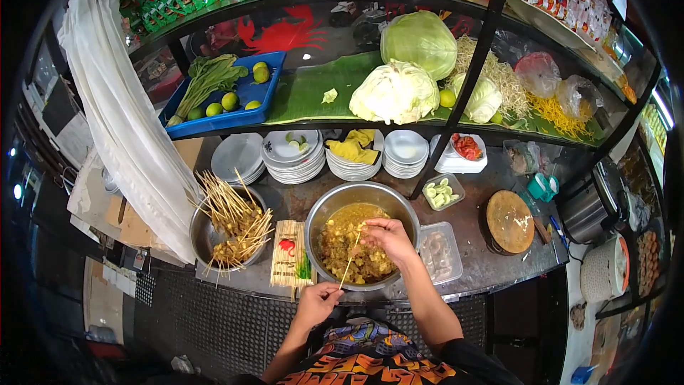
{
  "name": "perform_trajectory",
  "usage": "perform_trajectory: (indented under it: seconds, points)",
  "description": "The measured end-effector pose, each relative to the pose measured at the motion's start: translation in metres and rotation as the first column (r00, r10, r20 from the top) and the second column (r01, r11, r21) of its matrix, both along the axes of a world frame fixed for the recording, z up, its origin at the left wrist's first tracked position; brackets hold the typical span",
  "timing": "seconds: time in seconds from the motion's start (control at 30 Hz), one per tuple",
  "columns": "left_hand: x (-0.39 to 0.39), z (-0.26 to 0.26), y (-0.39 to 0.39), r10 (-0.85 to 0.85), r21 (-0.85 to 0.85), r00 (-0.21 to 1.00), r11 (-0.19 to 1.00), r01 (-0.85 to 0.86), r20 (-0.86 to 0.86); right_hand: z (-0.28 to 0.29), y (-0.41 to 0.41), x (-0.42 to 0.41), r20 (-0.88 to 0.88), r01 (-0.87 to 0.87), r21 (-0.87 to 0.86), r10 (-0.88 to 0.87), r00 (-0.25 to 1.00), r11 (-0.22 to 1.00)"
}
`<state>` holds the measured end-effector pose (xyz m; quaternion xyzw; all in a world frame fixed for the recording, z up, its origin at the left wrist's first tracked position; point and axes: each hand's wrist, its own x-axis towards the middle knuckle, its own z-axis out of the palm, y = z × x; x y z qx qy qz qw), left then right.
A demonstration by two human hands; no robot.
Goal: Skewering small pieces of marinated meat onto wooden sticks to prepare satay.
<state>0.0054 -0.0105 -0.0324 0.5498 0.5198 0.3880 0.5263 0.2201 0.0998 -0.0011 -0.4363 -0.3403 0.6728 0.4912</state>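
A large steel bowl [362,189] holds chunks of meat in yellow-brown sauce [342,246]. My left hand [316,302], at the bowl's near rim, grips the lower end of a thin bamboo skewer [348,269]. Over the bowl, my right hand [387,238] has its fingertips at the skewer's upper end, around a small yellowish piece that they partly hide. Left of the bowl lies a pack of bamboo skewers [288,256], its wrapper bearing writing. Farther left, a smaller steel bowl [200,238] holds many loaded skewers [235,224], sticks pointing various ways.
Stacked plates [294,168] line the counter's back beneath a shelf with cabbages [395,93] and a blue tray [214,120]. A box of cucumber slices [442,192], a clear plastic container [441,256] and a round wooden chopping board [510,222] are at right. A white curtain [128,133] hangs left.
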Motion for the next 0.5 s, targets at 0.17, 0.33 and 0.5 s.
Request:
perform_trajectory:
  seconds: [0.17, 0.33, 0.5]
  points:
    - [-0.0008, 0.0001, -0.0006, 0.004, -0.01, 1.0, 1.0, -0.004, -0.012, -0.0039, 0.0003, -0.0008, -0.005, -0.001, 0.006, 0.001, 1.0, 1.0]
    - [-0.0015, -0.0001, -0.0014, 0.016, -0.003, 0.999, 1.0, -0.016, -0.032, -0.0042, 0.0002, -0.0028, 0.002, -0.004, 0.02, 0.004, 1.0, 1.0]
    - [-0.0016, -0.0016, -0.002, 0.02, -0.005, 1.0, 1.0, -0.02, -0.025, -0.0058, 0.0002, -0.0028, 0.014, -0.011, 0.015, 0.011, 1.0, 1.0]
